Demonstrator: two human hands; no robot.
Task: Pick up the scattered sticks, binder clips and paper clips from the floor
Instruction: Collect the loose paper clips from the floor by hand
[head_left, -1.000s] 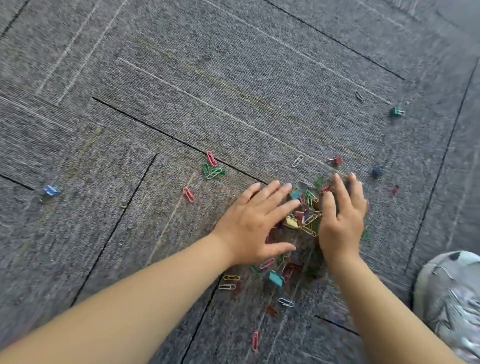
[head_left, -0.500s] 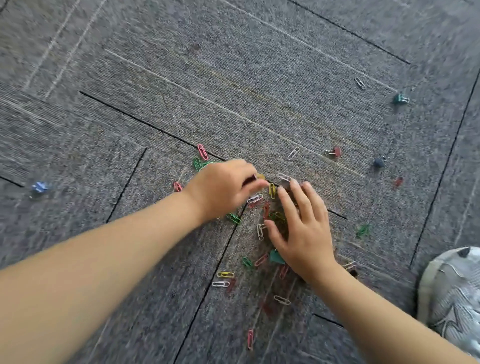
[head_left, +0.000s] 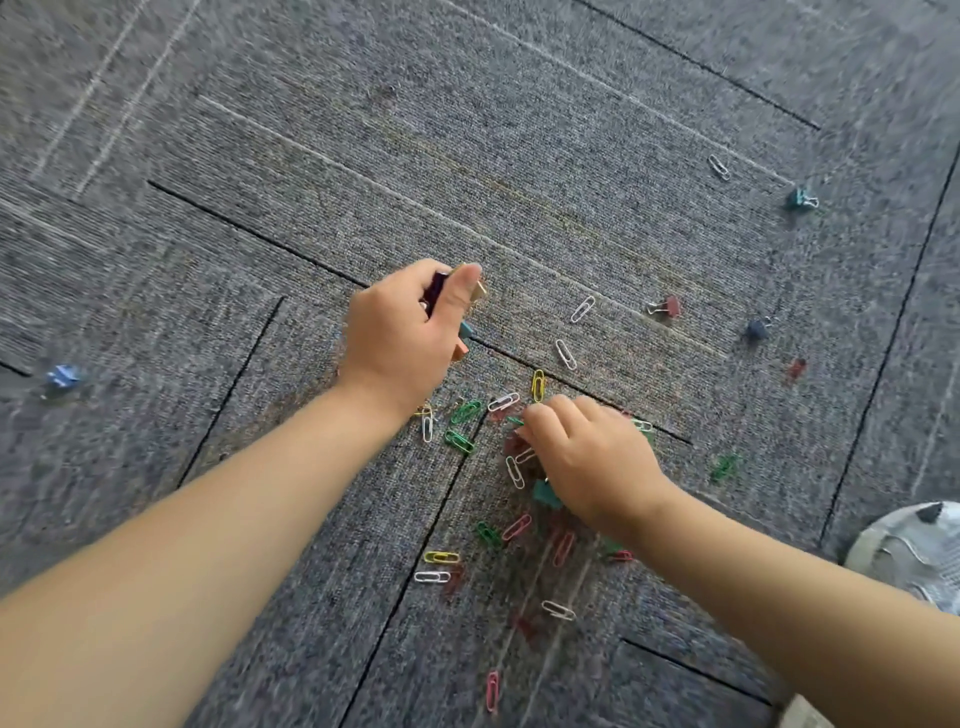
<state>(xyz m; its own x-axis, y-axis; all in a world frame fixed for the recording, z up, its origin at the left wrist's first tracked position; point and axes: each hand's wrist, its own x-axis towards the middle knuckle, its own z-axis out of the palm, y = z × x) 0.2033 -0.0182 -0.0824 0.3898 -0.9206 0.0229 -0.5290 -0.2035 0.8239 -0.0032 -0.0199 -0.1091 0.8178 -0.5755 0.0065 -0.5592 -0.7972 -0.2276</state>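
Coloured paper clips (head_left: 538, 385) lie scattered on the grey carpet between my hands. My left hand (head_left: 402, 332) is raised above the floor and grips a handful of clips; a purple and a gold binder clip show between thumb and fingers. My right hand (head_left: 589, 457) is down on the pile, fingers curled over clips beside a teal binder clip (head_left: 544, 492). Loose binder clips lie apart: a red one (head_left: 670, 306), a dark blue one (head_left: 757, 328), a teal one (head_left: 800, 199) and a light blue one (head_left: 62, 375). No sticks are plainly visible.
A grey and white shoe (head_left: 914, 558) sits at the right edge. The carpet tiles (head_left: 467, 156) have dark seams. More paper clips lie nearer to me, a pink one (head_left: 492, 690) and a white one (head_left: 558, 609).
My left hand went from lying flat on the pile to closing round clips and lifting up and left. My right hand slid toward me and curled its fingers on the pile.
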